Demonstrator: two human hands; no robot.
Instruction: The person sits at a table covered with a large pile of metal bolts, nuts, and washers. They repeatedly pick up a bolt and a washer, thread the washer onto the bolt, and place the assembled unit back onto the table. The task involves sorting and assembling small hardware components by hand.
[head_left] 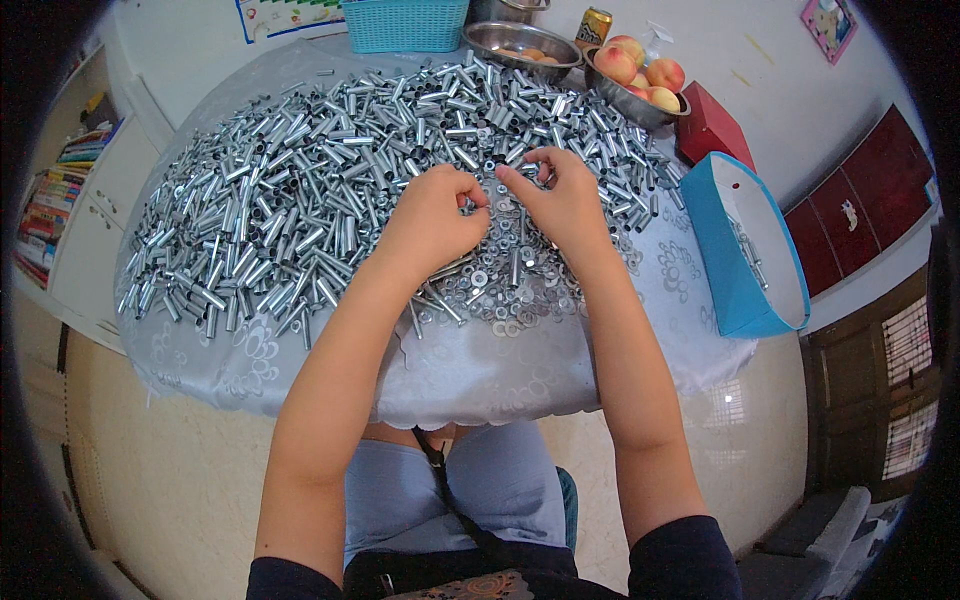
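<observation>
Both hands work over a broad heap of silver metal tubes (pixel 290 190) on the table. My left hand (pixel 437 222) is closed, its fingers curled into a pinch; whatever lies between the fingertips is too small or hidden to make out. Just to its right, my right hand (pixel 565 208) has thumb and index finger apart, with no object visible between them; its other fingers are partly curled. Below and between the hands lies a pile of small metal washers (pixel 510 290). A few bolts (pixel 443 303) stick out beside the washers, near my left wrist.
A blue fabric bin (pixel 718 250) with some metal pieces stands at the right edge. Behind the heap are a turquoise basket (pixel 405 28), a steel bowl (pixel 480 45), a bowl of peaches (pixel 650 112), a can (pixel 594 26) and a red box (pixel 716 125). A patterned cloth (pixel 480 385) covers the table.
</observation>
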